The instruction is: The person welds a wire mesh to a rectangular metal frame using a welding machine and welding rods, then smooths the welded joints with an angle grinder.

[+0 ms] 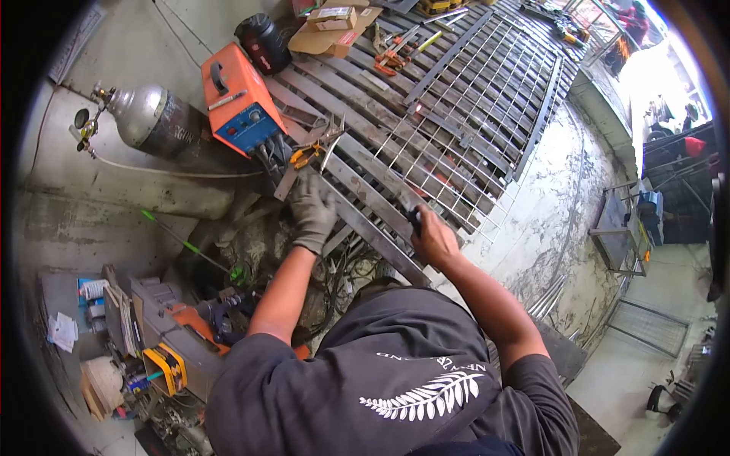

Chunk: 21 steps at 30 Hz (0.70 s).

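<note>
Gloved left hand (313, 216), grip apart, lies at the far end of the metal bar (365, 223), along the bench's (334, 95) near edge; bare right hand (436, 239) clenches a black object (415, 218). Uneven pressure could shift the bar.

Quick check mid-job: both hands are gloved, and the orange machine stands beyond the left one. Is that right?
Not quite: only the left hand is gloved. The right hand is bare, as the head view shows. The orange machine does stand beyond the left hand.
</note>
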Each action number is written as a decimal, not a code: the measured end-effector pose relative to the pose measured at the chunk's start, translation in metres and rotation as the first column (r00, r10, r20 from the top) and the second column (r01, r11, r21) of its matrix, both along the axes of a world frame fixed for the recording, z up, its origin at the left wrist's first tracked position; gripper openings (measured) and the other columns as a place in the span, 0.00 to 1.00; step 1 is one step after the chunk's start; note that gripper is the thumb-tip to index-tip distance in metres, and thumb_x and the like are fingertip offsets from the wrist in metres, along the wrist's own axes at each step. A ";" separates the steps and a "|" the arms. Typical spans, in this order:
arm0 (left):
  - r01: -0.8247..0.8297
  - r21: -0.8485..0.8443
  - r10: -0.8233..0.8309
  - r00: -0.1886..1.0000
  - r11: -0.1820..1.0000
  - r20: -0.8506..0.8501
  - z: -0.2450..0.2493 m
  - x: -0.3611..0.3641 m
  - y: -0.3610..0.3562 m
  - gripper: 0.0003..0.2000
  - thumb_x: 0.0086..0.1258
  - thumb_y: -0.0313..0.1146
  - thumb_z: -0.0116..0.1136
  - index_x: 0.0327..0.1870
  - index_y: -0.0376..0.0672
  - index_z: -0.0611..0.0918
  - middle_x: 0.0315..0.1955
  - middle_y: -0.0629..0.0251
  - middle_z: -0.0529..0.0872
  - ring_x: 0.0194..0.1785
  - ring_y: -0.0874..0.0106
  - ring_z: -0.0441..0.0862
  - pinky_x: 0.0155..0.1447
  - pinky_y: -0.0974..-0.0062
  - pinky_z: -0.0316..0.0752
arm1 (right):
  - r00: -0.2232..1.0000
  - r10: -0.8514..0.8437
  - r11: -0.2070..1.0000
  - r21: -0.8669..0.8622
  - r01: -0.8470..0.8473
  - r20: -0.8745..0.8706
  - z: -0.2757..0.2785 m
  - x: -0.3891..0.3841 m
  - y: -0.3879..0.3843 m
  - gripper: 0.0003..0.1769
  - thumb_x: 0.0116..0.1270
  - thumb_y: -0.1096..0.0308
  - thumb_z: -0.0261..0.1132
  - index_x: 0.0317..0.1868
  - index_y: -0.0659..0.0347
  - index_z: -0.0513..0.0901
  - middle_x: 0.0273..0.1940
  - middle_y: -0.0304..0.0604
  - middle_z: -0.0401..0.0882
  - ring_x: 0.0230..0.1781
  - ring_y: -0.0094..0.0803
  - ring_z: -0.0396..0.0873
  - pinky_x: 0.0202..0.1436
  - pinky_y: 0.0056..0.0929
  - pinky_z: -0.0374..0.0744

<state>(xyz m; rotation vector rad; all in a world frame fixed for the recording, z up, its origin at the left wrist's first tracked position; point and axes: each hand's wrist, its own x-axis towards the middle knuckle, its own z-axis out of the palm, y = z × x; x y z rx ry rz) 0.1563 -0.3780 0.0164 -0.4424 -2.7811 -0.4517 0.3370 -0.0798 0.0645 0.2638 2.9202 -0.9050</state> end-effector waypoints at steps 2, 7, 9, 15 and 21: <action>0.021 0.027 -0.019 0.998 0.999 -0.062 -0.014 -0.051 -0.025 0.39 0.71 0.46 0.72 0.81 0.40 0.71 0.72 0.41 0.78 0.73 0.40 0.77 0.76 0.43 0.74 | 0.995 0.079 0.992 0.098 -0.084 0.061 -0.024 -0.007 -0.003 0.37 0.75 0.62 0.69 0.81 0.56 0.68 0.56 0.60 0.82 0.54 0.61 0.89 0.52 0.58 0.87; 0.097 -0.285 -0.092 0.995 0.954 0.029 -0.018 -0.140 -0.043 0.43 0.73 0.58 0.66 0.83 0.40 0.71 0.76 0.49 0.79 0.79 0.47 0.75 0.84 0.35 0.63 | 0.977 0.097 0.982 0.144 -0.125 0.191 -0.033 -0.003 0.004 0.42 0.77 0.48 0.71 0.81 0.61 0.67 0.59 0.58 0.80 0.59 0.58 0.87 0.58 0.56 0.86; 0.146 -0.392 -0.113 0.988 0.908 0.106 -0.005 -0.150 -0.035 0.40 0.73 0.62 0.64 0.81 0.46 0.76 0.74 0.51 0.81 0.81 0.46 0.71 0.86 0.31 0.56 | 0.974 0.068 0.983 0.150 -0.102 0.218 -0.021 -0.001 0.004 0.43 0.77 0.46 0.71 0.81 0.62 0.67 0.61 0.58 0.81 0.61 0.58 0.86 0.59 0.55 0.86; 0.262 -0.270 -0.265 0.964 0.926 0.026 -0.011 -0.162 -0.016 0.36 0.69 0.52 0.74 0.75 0.46 0.78 0.57 0.49 0.85 0.62 0.46 0.82 0.67 0.46 0.77 | 0.972 0.087 0.989 0.102 -0.111 0.218 -0.011 0.027 0.017 0.46 0.72 0.49 0.76 0.82 0.62 0.67 0.65 0.59 0.79 0.66 0.59 0.83 0.65 0.53 0.86; 0.279 -0.439 -0.255 0.960 0.854 0.113 -0.001 -0.163 -0.021 0.32 0.72 0.50 0.72 0.70 0.39 0.78 0.63 0.46 0.82 0.69 0.48 0.78 0.71 0.46 0.75 | 0.962 0.108 0.986 0.095 -0.135 0.252 0.008 0.044 0.021 0.55 0.70 0.47 0.79 0.87 0.61 0.62 0.66 0.59 0.77 0.68 0.59 0.80 0.75 0.53 0.78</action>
